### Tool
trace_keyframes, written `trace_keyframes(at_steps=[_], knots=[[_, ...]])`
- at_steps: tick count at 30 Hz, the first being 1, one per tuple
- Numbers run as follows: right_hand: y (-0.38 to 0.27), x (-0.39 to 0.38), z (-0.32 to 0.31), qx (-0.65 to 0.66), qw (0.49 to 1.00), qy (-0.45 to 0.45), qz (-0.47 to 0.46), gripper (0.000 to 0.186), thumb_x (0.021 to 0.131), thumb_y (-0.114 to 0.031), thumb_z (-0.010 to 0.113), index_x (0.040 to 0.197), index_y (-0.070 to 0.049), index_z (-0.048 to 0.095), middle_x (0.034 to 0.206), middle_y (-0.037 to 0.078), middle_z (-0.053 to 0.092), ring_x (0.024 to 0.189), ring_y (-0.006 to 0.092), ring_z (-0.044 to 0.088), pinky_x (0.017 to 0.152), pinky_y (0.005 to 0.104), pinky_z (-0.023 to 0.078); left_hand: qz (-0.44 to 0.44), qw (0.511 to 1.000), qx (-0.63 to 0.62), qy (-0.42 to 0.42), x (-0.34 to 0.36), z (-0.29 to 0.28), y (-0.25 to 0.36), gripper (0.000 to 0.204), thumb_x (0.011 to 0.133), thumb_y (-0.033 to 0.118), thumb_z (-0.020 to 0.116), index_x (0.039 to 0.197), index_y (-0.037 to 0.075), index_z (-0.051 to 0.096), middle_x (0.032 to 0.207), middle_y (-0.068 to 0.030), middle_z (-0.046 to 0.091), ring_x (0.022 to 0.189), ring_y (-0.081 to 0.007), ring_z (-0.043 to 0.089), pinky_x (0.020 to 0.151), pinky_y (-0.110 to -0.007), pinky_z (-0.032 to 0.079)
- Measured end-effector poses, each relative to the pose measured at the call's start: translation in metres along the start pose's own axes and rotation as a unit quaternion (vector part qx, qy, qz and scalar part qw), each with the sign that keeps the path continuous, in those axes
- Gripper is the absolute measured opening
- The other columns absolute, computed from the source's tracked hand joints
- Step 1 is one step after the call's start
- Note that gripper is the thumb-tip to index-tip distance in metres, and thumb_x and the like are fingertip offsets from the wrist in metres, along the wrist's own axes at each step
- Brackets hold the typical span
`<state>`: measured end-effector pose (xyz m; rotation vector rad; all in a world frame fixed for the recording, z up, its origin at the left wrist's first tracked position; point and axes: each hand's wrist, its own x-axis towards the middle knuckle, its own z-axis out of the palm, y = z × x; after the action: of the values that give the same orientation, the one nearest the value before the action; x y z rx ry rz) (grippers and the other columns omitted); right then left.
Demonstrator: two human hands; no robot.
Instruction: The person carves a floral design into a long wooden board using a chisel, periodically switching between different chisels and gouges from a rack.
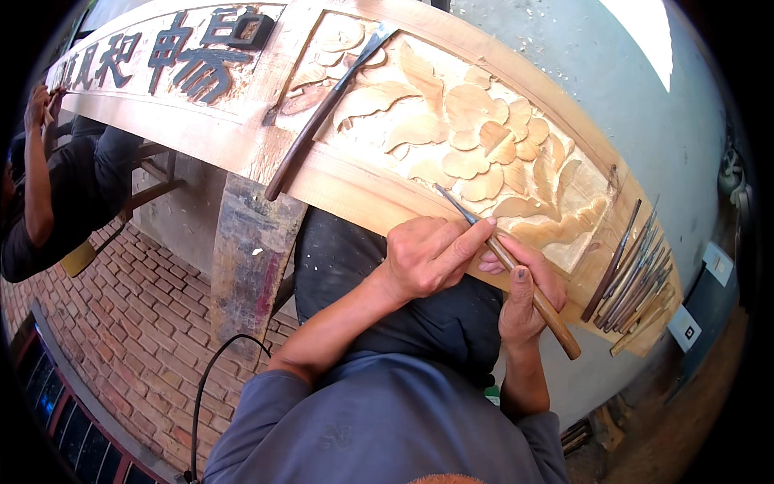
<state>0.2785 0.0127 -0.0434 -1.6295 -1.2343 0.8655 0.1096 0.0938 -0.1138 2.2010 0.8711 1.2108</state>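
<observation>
My left hand point(425, 256) presses closed fingers on the upper part of a slim chisel point(558, 327) with a wooden handle. My right hand point(528, 298) is closed on that same handle, thumb along its side. The chisel's metal tip meets a pale wooden panel point(339, 185) carved with a raised flower point(468, 105) and leaves, just below the petals. A longer, wide-bladed chisel point(298, 149) lies diagonally across the panel, left of the flower. A row of several slim carving tools point(637, 282) rests at the board's right end, beside my right hand.
Dark raised characters point(169, 52) cover the board's left part. A co-worker's hand point(39, 103) works at the far left. A stained plank point(250, 258) stands below the board, near a black cable point(201, 379) over brick paving. A yellow bucket point(78, 260) sits behind the co-worker.
</observation>
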Motion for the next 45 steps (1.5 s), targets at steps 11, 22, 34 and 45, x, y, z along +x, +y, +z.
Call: trace_keyframes(at_steps=[11,22,34,45], knots=[[-0.047,0.044,0.031,-0.206,0.954,-0.007,-0.218,0.035,0.095,-0.029,0.089,0.104,0.003,0.079,0.082,0.012,0.073,0.065,0.0302,0.070,0.060,0.0392,0.056,-0.069,0.993,-0.054,0.083,0.003,-0.013,0.001,0.041,0.078,-0.007,0.081,0.119,0.000,0.083,0.067,-0.0045,0.064,0.056,-0.0214,0.067,0.054,-0.034,0.053],[-0.019,0.017,0.023,0.271,0.962,-0.011,0.034,0.023,0.109,-0.013,0.075,0.120,0.006,0.077,0.096,0.015,0.081,0.080,0.0178,0.079,0.076,0.0311,0.064,0.003,0.997,0.042,0.063,0.007,-0.034,0.007,0.057,0.082,0.000,0.089,0.138,0.005,0.077,0.068,0.0015,0.060,0.054,-0.0146,0.058,0.051,-0.030,0.043],[-0.022,0.028,-0.003,0.086,0.993,-0.069,0.032,0.029,0.098,0.007,0.074,0.127,0.007,0.077,0.102,0.017,0.084,0.089,0.0195,0.081,0.078,0.0305,0.063,-0.090,0.983,-0.078,0.137,0.005,0.002,0.001,0.055,0.086,-0.005,0.088,0.140,-0.001,0.074,0.070,-0.0062,0.066,0.057,-0.0241,0.067,0.052,-0.036,0.052],[-0.087,0.165,0.100,0.080,0.988,-0.097,-0.092,0.028,0.110,-0.013,0.073,0.130,0.005,0.079,0.103,0.014,0.084,0.091,0.0147,0.078,0.080,0.0288,0.061,-0.072,0.992,-0.016,0.102,0.004,-0.005,0.001,0.020,0.087,0.002,0.086,0.100,0.008,0.072,0.073,-0.0079,0.061,0.059,-0.0283,0.066,0.055,-0.042,0.052]])
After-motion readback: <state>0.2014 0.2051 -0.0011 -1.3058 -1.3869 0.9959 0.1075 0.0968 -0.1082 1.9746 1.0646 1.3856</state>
